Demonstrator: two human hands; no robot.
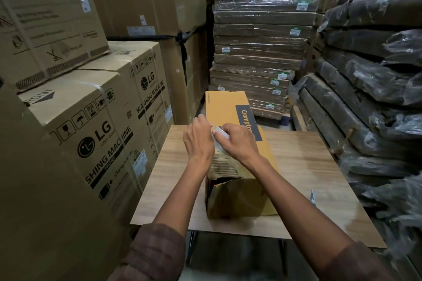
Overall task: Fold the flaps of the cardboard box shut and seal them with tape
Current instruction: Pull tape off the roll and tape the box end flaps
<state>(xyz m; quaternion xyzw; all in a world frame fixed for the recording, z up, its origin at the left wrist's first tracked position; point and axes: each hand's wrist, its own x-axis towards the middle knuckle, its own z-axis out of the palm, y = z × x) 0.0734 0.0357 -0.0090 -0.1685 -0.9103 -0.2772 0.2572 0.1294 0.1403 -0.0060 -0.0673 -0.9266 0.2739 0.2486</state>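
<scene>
Yellow cardboard box (230, 118) lies lengthwise on the wooden table (308, 162), near end torn, flap ragged and not closed. Right hand (239, 141) holds the tape roll (220, 137) above the box, fingers curled round it. Left hand (197, 137) pinches at the roll's edge, likely hunting the tape end. Risks: tape splits or sticks to itself; torn flap won't sit flat, seal fails. Small blade-like tool (313, 197) by table's right edge could get knocked off.

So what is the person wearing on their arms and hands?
Both hands are bare: no gloves on the left hand or the right hand, and no rings or watch that I can see. The forearms are bare too. Dark brown sleeves, faintly checked, are pushed up near the elbows.
</scene>
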